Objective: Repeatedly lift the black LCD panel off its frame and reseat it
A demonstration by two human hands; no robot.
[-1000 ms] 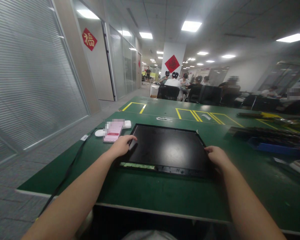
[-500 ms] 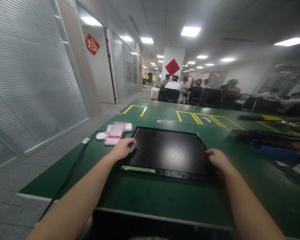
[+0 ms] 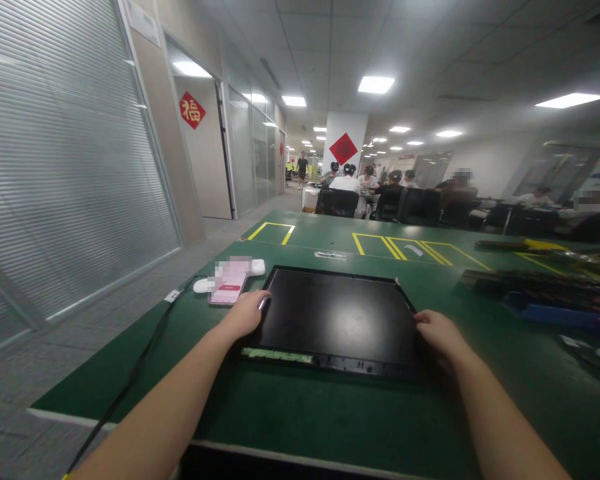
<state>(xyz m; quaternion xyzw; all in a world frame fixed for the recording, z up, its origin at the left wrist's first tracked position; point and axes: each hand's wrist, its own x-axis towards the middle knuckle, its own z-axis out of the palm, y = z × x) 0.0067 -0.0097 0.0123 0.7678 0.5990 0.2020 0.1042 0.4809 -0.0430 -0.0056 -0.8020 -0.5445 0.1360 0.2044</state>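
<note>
A black flat display panel (image 3: 337,313) lies face up on the green table (image 3: 305,407) in front of me. My left hand (image 3: 245,313) grips its left edge, fingers curled over the rim. At the panel's right edge my right hand (image 3: 437,333) is closed on the rim in the same way. A strip of green circuit board (image 3: 276,355) shows along the panel's near edge.
A pink phone (image 3: 229,283) rests on a white charger (image 3: 253,269) left of the panel, with a black cable (image 3: 140,353) running off the table's left edge. Dark parts and a blue tray (image 3: 545,293) lie at the right. People sit at tables behind.
Both hands stay on the panel's edges; the view has tilted up a little, so the panel and hands sit lower in the picture.
</note>
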